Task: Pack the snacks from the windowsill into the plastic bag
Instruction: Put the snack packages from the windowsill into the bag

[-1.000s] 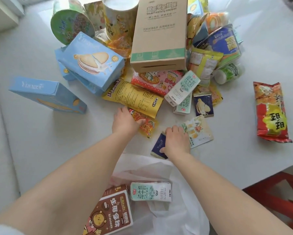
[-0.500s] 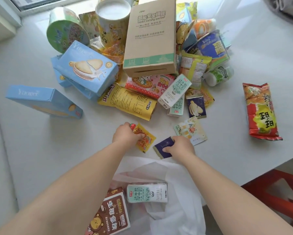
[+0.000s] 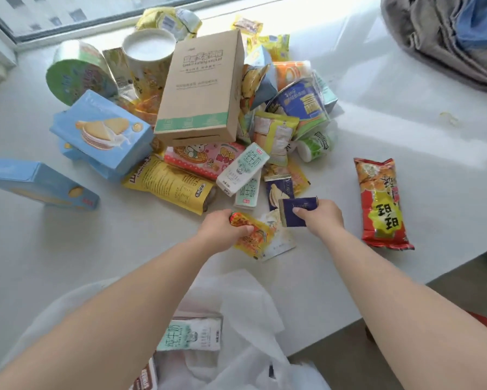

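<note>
My left hand [image 3: 222, 229] grips a small orange-yellow snack packet [image 3: 252, 237] at its top end, just above the white windowsill [image 3: 67, 263]. My right hand [image 3: 321, 216] holds a dark blue wafer packet [image 3: 298, 211] lifted off the sill. Under both lies a pale flat sachet [image 3: 278, 240]. The white plastic bag [image 3: 245, 299] sits open at the sill's near edge between my forearms, with a milk carton [image 3: 191, 334] and a brown box [image 3: 145, 380] inside.
A heap of snacks fills the back: a cardboard box [image 3: 202, 88], blue biscuit boxes [image 3: 101, 130], a yellow pouch [image 3: 169, 187], milk cartons [image 3: 242, 167], a white-lidded tub [image 3: 149, 49]. A red bag [image 3: 380, 204] lies at right. Grey clothing [image 3: 447, 35] is far right.
Both hands have closed on their packets and lifted them; the dark blue packet has risen and turned upright in my right hand. The view has tilted up toward the window.
</note>
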Motion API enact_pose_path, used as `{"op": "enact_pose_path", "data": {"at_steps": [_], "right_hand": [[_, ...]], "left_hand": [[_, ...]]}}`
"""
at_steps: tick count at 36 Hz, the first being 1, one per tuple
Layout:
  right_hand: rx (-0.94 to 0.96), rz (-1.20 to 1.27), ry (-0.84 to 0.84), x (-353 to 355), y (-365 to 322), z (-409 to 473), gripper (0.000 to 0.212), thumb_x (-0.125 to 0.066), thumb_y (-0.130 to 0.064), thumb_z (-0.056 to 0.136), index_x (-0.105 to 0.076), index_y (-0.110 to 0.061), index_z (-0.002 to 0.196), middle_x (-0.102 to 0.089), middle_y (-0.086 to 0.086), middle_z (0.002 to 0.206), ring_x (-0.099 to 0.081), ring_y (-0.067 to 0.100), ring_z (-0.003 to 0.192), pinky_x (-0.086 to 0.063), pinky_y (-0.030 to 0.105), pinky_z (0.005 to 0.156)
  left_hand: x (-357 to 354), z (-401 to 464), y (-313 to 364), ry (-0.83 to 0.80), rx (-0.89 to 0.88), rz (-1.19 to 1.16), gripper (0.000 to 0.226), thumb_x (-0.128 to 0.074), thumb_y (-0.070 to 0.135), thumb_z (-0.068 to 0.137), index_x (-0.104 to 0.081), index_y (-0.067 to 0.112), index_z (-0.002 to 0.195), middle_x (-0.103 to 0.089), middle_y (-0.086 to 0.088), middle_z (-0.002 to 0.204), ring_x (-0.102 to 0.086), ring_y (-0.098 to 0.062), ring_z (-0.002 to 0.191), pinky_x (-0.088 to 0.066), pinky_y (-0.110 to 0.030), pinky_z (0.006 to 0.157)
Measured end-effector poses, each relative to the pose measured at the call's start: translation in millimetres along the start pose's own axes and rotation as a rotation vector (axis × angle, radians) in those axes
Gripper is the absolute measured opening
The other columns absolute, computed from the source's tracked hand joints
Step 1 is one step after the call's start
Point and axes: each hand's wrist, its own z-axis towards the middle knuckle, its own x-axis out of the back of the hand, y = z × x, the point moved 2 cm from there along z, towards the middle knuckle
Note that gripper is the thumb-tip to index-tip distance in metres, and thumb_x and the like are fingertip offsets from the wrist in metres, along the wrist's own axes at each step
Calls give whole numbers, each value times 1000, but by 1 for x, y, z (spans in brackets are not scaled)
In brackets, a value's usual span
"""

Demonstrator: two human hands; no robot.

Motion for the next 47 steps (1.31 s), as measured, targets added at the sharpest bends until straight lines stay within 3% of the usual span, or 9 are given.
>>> {"op": "enact_pose_path", "data": {"at_steps": [5,8,12,23,29,34,37,43,47], "right_hand": [[68,-51,-52,0,-7,36,34,-75,-35,75,-67,-12,99,-66,6,101,-60,23,90,-42,26,69],[164,-151,-51,1,-13,51,42,-75,-37,75,-66,-10,105,-55,6,113,-55,25,106,-47,31,80],[294,-279,-77,3,-26,65,45,-69,-38,81,-63,-11,117,-43,7,130,-40,25,125,-39,35,102],[370,-396,-116,-9,-43,81,65,-76,-42,74,-51,-12,126,-33,9,137,-38,30,125,-37,38,104],[240,-138,-128,-9,-42,80,91,-83,-23,69,-29,-14,141,-42,8,139,-46,28,125,-40,36,96],[19,2,-221,-7,-38,76,53,-79,-23,74,-52,-10,118,-60,9,121,-57,27,106,-42,30,77],[-34,32,-279,-5,-33,74,41,-77,-24,76,-60,-7,110,-62,10,110,-52,23,86,-38,27,71],[11,140,-276,1,-23,58,24,-77,-26,75,-54,-22,70,-60,4,92,-55,23,86,-43,29,76],[49,237,-280,7,-17,35,19,-77,-24,75,-57,-23,75,-65,5,94,-61,25,90,-47,32,81]], "left_hand": [[-34,12,21,-9,87,-11,35,-71,44,79,-67,16,99,-66,2,99,-61,-16,87,-51,-29,77],[-51,19,23,28,129,5,64,-76,46,72,-59,12,124,-45,1,136,-49,-18,120,-40,-27,94],[-63,23,29,6,90,141,64,-75,50,71,-62,13,122,-25,-2,149,-26,-21,136,-29,-32,111],[-64,31,41,36,103,187,61,-77,53,65,-64,20,115,-37,-4,129,-35,-22,122,-38,-35,104],[-67,29,41,6,216,70,43,-75,55,67,-56,29,96,-56,-4,103,-41,-22,111,-44,-31,83],[-67,22,30,54,279,-32,53,-75,58,65,-63,31,109,-62,1,107,-52,-20,109,-47,-37,92],[-64,17,23,113,305,-168,41,-79,47,68,-65,25,100,-66,3,101,-61,-17,95,-52,-35,86],[-54,0,18,190,299,-428,32,-77,41,74,-59,27,96,-60,11,89,-57,-8,81,-43,-17,58],[-42,-18,8,280,254,-569,38,-76,41,75,-63,23,106,-67,5,100,-63,-15,94,-50,-27,77]]}}
